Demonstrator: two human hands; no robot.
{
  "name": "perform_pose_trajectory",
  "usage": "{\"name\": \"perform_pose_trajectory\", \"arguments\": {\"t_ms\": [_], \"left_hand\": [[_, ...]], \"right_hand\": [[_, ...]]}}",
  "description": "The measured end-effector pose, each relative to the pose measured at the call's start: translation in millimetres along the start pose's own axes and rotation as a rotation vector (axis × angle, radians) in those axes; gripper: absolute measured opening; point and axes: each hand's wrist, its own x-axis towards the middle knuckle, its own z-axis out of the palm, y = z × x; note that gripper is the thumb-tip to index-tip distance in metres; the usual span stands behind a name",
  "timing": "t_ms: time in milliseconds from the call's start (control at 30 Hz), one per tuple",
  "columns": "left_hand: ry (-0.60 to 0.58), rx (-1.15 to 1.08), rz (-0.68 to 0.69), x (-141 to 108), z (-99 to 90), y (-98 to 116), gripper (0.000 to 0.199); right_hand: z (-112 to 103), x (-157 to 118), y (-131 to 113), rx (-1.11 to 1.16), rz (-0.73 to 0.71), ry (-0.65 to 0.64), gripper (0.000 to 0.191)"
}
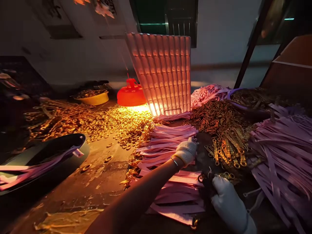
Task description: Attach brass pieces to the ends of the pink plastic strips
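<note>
The pink strips (179, 191) lie side by side in a long row on the tabletop (97, 175), and we judge that we are now handling this row. Our left hand (187, 151), in a dotted glove, is over the row, at the right ends of the strips. Its fingers are bent closely, but we cannot tell if this grip pinches a strip. Our right hand (226, 200), in a white glove, is just beside the row, with fingers folded; what it holds, we cannot tell. Because the strips overlap, moving one would call for separating it gently, we think. Farther out are golden rings (122, 126) under the red lamp (131, 94), and metal clasps (227, 146) on the other side.
</note>
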Motion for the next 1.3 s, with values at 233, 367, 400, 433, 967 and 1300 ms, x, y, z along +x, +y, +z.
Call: {"name": "perform_pose_trajectory", "arguments": {"t_ms": [233, 367, 400, 433, 967, 1300], "left_hand": [[0.084, 0.078, 0.123, -22, -2.5, -19, 0.034], [0.152, 0.072, 0.209, -25, 0.5, -39, 0.026], [0.18, 0.055, 0.212, -24, 0.1, -45, 0.028], [0.211, 0.033, 0.206, -23, -1.6, -51, 0.032], [0.228, 0.182, 0.112, -103, -20.3, -174, 0.044], [-0.035, 0.023, 0.184, -143, 28.1, -150, 0.048]], "right_hand": [[-10, 4, -11, -0.021, 0.049, -0.013, 0.023], [-12, 16, -18, -0.009, 0.038, -0.035, 0.032], [-12, 20, -20, -0.014, 0.042, -0.04, 0.033], [-12, 24, -21, -0.02, 0.048, -0.045, 0.033], [21, 119, -52, -0.023, -0.303, -0.355, 0.022], [33, 61, -63, -0.389, -0.329, -0.35, 0.024]]}}
